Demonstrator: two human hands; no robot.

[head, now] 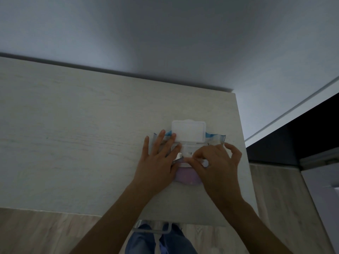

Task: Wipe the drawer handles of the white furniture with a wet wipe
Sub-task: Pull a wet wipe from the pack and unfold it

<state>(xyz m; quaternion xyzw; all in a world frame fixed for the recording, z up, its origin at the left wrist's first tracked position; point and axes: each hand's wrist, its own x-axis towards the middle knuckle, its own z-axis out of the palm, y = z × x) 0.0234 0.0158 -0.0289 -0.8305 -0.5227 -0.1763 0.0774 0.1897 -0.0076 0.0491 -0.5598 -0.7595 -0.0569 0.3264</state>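
Wipes are the centre of it: a soft plastic wet-wipe pack (pixel 187 176), printed in blue, white and lilac, lies flat on the pale wood-grain top of the white furniture (pixel 82 134), toward its 3 o'clock end and close to the right edge. The pack's white rectangular flip lid (pixel 188 130) stands open at its 12 o'clock side. A small crumpled silvery foil flap (pixel 179 155) sticks up near the opening.

The left hand (pixel 159 162) lies on the pack's 9 o'clock half with straight, spread fingers, pressing it down and curling round nothing. The right hand (pixel 218 162) comes in from 5 o'clock; its thumb and forefinger pinch together at the pack's opening while the other fingers arch above. Whether they hold a wipe or the seal, I cannot tell.

Below the top's front edge, at 6 o'clock, a pale bar-shaped drawer handle (pixel 152 230) shows, with blue denim trouser legs (pixel 170 243) just behind it and light wood-look flooring (pixel 36 233) to either side. A plain grey-white wall (pixel 165 43) rises behind the furniture at 12 o'clock. A dark opening (pixel 302 136) sits at 3 o'clock.
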